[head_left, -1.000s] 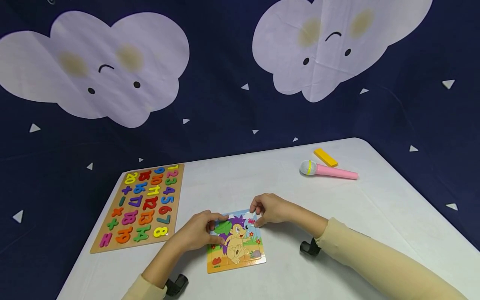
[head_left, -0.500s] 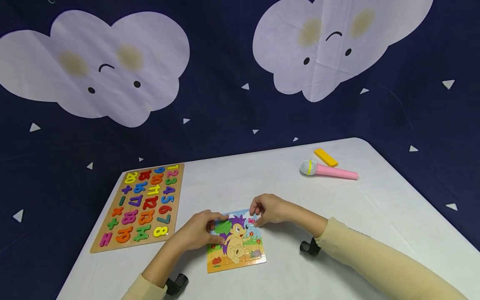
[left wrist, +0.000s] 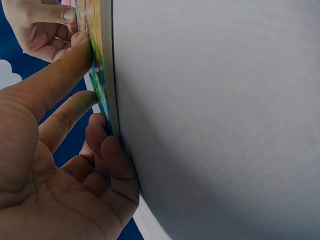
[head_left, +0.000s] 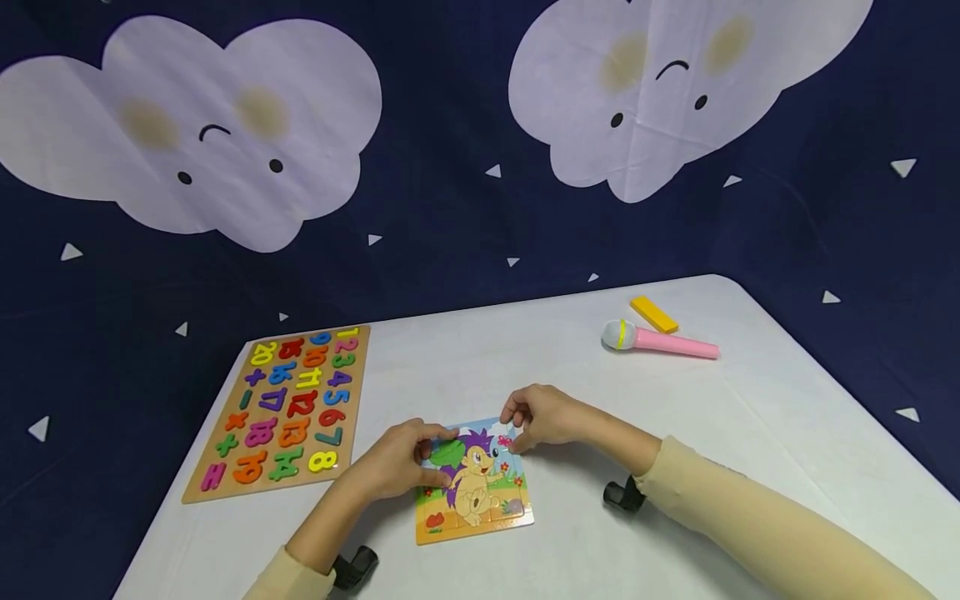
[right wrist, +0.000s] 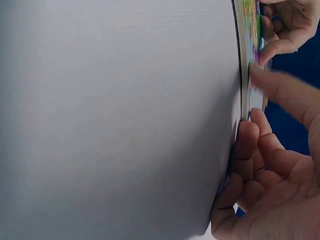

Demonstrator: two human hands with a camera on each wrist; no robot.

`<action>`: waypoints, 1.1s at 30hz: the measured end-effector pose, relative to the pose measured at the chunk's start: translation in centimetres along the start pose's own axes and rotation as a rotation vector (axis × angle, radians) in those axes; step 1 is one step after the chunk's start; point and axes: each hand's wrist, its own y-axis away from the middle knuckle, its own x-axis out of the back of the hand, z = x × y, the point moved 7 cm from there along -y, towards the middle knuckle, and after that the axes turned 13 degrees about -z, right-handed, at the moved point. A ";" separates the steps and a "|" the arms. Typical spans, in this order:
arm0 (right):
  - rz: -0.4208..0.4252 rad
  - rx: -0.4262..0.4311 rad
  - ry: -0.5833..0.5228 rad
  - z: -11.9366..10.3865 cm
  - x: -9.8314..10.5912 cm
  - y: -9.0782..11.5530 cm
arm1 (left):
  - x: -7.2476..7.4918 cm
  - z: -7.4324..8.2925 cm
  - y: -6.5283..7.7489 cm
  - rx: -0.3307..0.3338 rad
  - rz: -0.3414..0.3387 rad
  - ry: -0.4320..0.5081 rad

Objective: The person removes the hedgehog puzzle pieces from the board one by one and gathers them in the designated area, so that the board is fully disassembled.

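A square hedgehog jigsaw puzzle (head_left: 474, 492) lies flat on the white table in the head view. My left hand (head_left: 399, 460) holds its left side, thumb and index finger reaching over the picture. In the left wrist view that hand's other fingers (left wrist: 117, 157) curl against the table by the puzzle's edge. My right hand (head_left: 546, 417) holds the upper right corner. Its thumb (right wrist: 285, 92) lies at the puzzle's edge in the right wrist view, with the curled fingers low beside it. The hands cover parts of the puzzle's left edge and upper right corner.
A wooden number board (head_left: 277, 417) with colourful numerals and signs lies left on the table (head_left: 570, 542). At the back right are a pink toy microphone (head_left: 660, 340) and a yellow block (head_left: 654, 314). A dark blue cloth with clouds (head_left: 442, 125) hangs behind.
Both hands keep their places on the puzzle. The head view has shifted very slightly; nothing on the table has visibly moved.
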 end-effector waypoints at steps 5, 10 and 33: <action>-0.002 0.008 0.042 -0.2 0.0 -0.2 | 0.1 0.1 0.0 -0.005 0.005 -0.009; 0.021 0.013 0.053 -0.5 0.0 -0.1 | 0.2 0.4 0.2 -0.012 0.006 -0.009; 0.050 0.061 0.081 -1.5 -0.5 0.2 | 0.0 0.3 0.3 0.000 0.004 -0.014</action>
